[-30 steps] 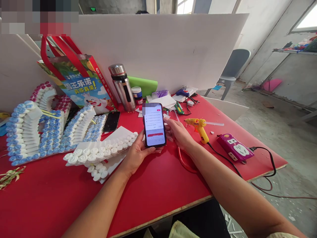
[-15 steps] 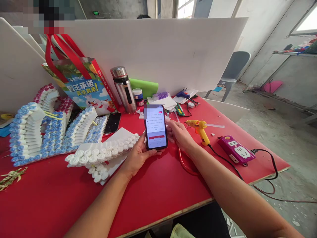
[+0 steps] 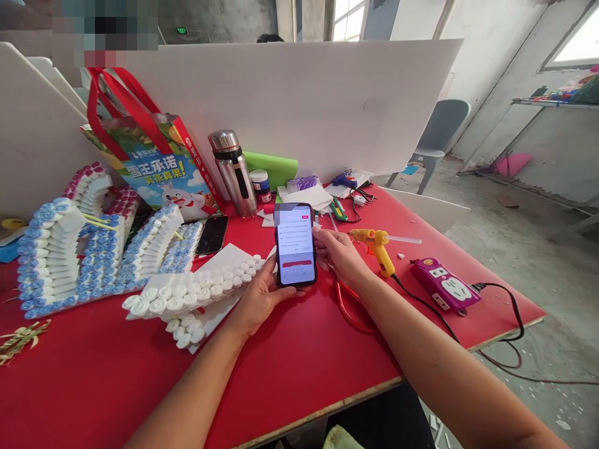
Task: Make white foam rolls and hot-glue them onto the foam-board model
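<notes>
A black smartphone (image 3: 296,249) with a lit screen is upright above the red table, tilted toward me. My left hand (image 3: 262,296) grips its lower left side, thumb across the bottom edge and the other fingers mostly hidden behind. At the right edge my right hand (image 3: 340,254) is closed on the phone, its thumb near the screen's side and its other fingers partly hidden. Just left of my left hand lies a white piece covered in rows of white rolled rosettes (image 3: 180,292). Red-handled pliers (image 3: 346,308) rest under my right forearm.
Right of my hands are a yellow glue gun (image 3: 381,249) and a purple power socket (image 3: 447,285) with cables. Blue-and-white rosette pieces (image 3: 51,262), a second phone (image 3: 213,234), a shopping bag (image 3: 161,174) and a steel flask (image 3: 234,174) stand left. A white board (image 3: 281,100) rises behind.
The view has shifted slightly, and the phone sits a little lower and farther right in the picture. Both hands keep their hold on it.
</notes>
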Tool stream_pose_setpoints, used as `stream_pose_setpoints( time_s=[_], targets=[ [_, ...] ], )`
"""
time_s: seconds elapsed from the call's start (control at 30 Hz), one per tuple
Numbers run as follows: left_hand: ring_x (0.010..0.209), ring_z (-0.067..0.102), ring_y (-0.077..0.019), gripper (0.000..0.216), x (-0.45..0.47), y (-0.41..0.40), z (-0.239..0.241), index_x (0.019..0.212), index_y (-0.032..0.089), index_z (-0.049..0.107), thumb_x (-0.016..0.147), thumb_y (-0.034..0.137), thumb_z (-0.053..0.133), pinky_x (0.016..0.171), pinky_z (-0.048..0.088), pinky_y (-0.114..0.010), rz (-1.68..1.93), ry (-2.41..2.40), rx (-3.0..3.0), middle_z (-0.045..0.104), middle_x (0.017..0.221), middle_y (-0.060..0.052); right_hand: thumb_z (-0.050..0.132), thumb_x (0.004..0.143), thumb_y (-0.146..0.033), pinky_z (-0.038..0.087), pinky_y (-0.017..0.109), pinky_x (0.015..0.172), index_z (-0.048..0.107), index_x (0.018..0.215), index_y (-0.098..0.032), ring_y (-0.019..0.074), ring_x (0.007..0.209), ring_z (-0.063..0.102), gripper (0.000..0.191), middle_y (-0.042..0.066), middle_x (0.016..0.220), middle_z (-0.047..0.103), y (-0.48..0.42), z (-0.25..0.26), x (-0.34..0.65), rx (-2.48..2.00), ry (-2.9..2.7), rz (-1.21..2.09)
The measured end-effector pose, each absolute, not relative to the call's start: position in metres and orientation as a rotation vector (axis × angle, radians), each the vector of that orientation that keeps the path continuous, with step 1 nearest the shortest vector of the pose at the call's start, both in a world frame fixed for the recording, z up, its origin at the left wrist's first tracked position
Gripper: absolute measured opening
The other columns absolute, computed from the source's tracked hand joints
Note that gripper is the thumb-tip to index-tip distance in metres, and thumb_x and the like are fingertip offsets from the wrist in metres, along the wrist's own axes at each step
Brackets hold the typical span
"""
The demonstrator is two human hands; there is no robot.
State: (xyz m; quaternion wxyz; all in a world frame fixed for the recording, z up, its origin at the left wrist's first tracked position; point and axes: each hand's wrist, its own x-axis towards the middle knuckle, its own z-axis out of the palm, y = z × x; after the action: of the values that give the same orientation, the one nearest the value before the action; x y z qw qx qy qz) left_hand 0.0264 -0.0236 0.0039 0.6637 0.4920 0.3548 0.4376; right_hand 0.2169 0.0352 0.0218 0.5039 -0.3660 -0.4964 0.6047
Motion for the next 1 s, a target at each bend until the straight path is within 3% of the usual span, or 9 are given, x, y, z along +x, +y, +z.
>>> stream_pose_setpoints(
  time_s=[0.27,0.43,0.6,1.0],
  targets=[
    [0.103,0.072,-0.0309,0.093,0.029,-0.023,0.005,0.155,0.027,0.024,0.080,0.020,0.077,0.092,0.056,-0.043,0.963,0.810,1.107,0.068,0.128,-0.013,0.061,0.088,-0.055,0.020,0.023,0.035,0.059,0.074,-0.017,0.0052,0.039,0.035,0.040,-0.003,0.059,0.052,0.037,0.019,0.219,-0.919,-1.214,1.425],
    [0.099,0.073,-0.0291,0.086,0.029,-0.023,0.005,0.151,0.023,0.032,0.079,0.022,0.078,0.092,0.057,-0.042,0.929,0.830,1.150,0.073,0.116,-0.012,0.068,0.081,-0.054,0.019,0.022,0.035,0.052,0.068,-0.019,0.0060,0.041,0.032,0.041,-0.006,0.052,0.041,0.035,0.023,0.218,-0.953,-1.150,1.445],
    [0.101,0.072,-0.0295,0.085,0.029,-0.023,0.005,0.150,0.024,0.032,0.079,0.024,0.078,0.092,0.056,-0.042,0.924,0.839,1.163,0.072,0.116,-0.011,0.068,0.082,-0.052,0.020,0.021,0.035,0.050,0.066,-0.019,0.0043,0.040,0.029,0.042,-0.005,0.055,0.046,0.035,0.024,0.218,-0.972,-1.156,1.436],
    [0.100,0.072,-0.0307,0.082,0.028,-0.024,0.006,0.150,0.025,0.033,0.080,0.024,0.077,0.093,0.055,-0.045,0.888,0.804,1.138,0.073,0.114,-0.012,0.071,0.079,-0.051,0.017,0.021,0.034,0.056,0.068,-0.017,0.0034,0.037,0.025,0.039,-0.007,0.049,0.041,0.032,0.030,0.217,-1.015,-1.135,1.444]
  ],
)
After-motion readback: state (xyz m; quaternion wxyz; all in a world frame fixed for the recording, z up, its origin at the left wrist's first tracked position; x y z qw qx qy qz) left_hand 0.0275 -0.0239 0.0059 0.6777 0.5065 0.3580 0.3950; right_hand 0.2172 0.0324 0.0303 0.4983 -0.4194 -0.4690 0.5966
